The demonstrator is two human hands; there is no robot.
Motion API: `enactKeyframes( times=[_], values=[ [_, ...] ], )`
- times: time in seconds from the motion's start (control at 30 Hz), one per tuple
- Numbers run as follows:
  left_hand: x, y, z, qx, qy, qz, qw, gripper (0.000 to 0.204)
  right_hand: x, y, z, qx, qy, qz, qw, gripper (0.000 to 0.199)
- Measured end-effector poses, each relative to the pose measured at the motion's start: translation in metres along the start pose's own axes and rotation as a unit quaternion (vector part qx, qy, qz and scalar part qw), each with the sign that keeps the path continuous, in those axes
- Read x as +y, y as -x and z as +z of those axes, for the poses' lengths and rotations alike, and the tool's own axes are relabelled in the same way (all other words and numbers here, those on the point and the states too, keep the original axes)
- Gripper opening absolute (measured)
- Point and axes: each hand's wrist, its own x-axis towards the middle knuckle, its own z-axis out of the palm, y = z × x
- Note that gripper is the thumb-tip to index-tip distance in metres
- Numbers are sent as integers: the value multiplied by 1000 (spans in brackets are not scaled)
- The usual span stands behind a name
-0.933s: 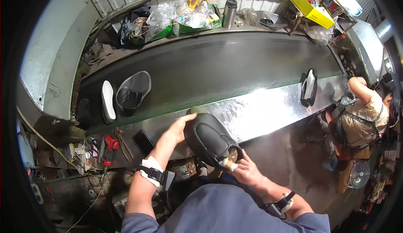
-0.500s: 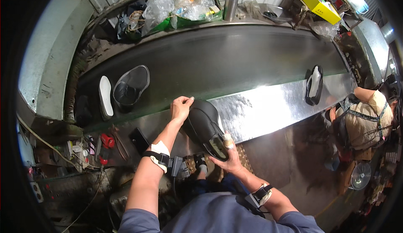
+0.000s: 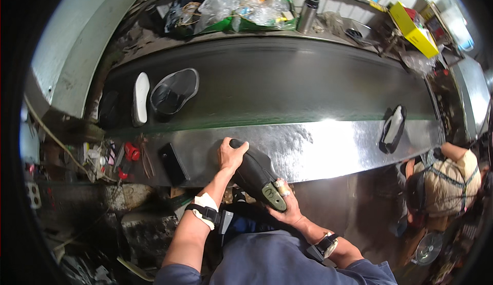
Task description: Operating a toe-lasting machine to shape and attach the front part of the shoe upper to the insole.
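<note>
I hold a black shoe upper on a last point(image 3: 255, 173) against the near edge of the shiny metal bench point(image 3: 318, 149). My left hand point(image 3: 231, 154) grips its toe end. My right hand point(image 3: 284, 206) grips the heel end, where the olive-green end of the last shows. On the black conveyor belt point(image 3: 287, 84) beyond lie a white sole point(image 3: 139, 98) and a black upper point(image 3: 174, 90) at the left. Another black and white shoe point(image 3: 393, 127) sits at the right edge of the belt.
Another person in a tan shirt point(image 3: 446, 182) works at the right of the bench. A black flat object point(image 3: 172, 163) and red-handled tools point(image 3: 128, 155) lie at my left. Plastic bags point(image 3: 241, 5), a metal flask point(image 3: 307, 12) and a yellow box point(image 3: 413, 28) stand behind the belt.
The shoe has turned and dropped lower toward me, with my left hand shifted onto its toe. The shoe at the right has ridden further along the belt.
</note>
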Motion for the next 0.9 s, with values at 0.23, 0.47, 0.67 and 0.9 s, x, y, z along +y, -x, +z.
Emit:
enactKeyframes(
  times=[0.23,0.47,0.67,0.9],
  values=[
    [13,36,-84,17,131,-35,991,36,-47,-71,-23,-146,-423,334,830,101],
    [-34,113,-189,205,141,1,969,48,-156,-116,26,-236,-273,370,856,74],
    [-79,228,-319,386,122,-101,909,46,-234,-81,131,-311,-372,225,845,44],
    [-212,396,-474,812,-84,-3,578,69,-368,-2,234,-452,-509,338,651,23]
  ],
)
